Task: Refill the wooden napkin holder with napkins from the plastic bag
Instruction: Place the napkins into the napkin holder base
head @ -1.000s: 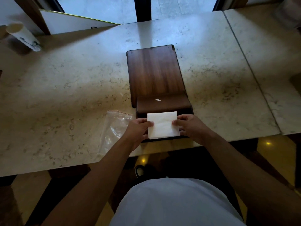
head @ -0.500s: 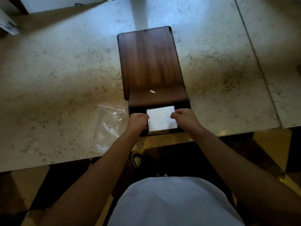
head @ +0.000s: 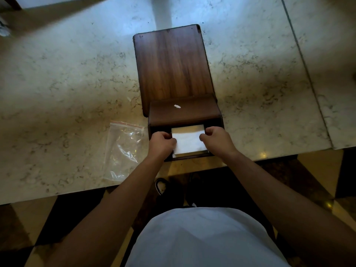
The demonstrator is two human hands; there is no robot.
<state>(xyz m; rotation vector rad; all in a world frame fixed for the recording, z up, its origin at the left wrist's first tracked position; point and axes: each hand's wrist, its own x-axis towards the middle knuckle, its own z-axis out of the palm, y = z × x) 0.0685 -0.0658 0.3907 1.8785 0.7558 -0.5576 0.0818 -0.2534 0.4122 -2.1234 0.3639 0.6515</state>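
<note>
Both hands have pushed the white napkins (head: 189, 139) deeper into the wooden napkin holder (head: 185, 114) than a moment ago, so the stack now lies inside its open near compartment. Left hand (head: 161, 142) pinches the stack's left edge, fingers curled onto the paper; right hand (head: 216, 140) grips the right edge the same way. Farther back, the holder's flat lid (head: 171, 66) lies open on the marble surface (head: 67, 78), with a small white scrap (head: 177, 106) on the dark wood. To the left, near the edge, the clear plastic bag (head: 124, 149) lies flat and looks empty.
</note>
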